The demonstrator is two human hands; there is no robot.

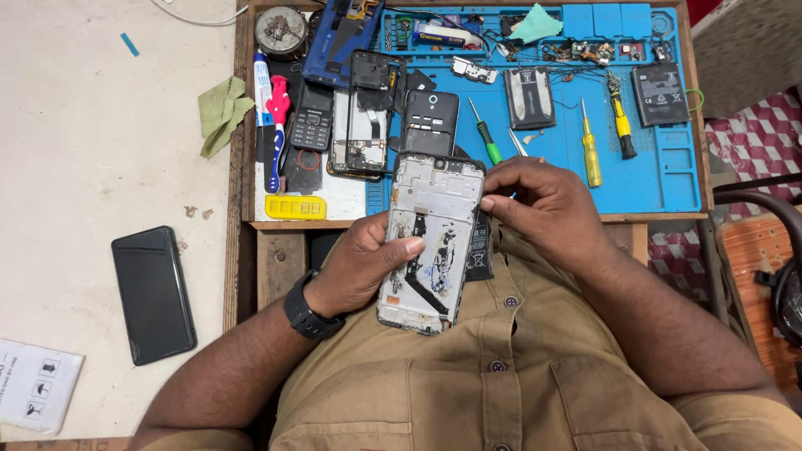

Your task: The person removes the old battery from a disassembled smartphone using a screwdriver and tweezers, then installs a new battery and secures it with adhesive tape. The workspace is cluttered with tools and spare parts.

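While left hand [359,267] gripped one opened phone [430,242] | right hand [539,205] pinched its 3 o'clock edge | three screwdrivers [591,150] at 1 o'clock

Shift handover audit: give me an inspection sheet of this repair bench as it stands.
Surface: blue work mat on a wooden bench.
Job's things: opened phone frame, inner side up, battery beside it.
Clutter: screwdrivers, loose batteries, keypad phone, green cloth, black phone on the white table.
Hands: left hand holds the frame; right hand pinches at its edge, tweezers behind.
Cables: white cable, thin wires on mat.
Surroundings: checkered fabric at right.
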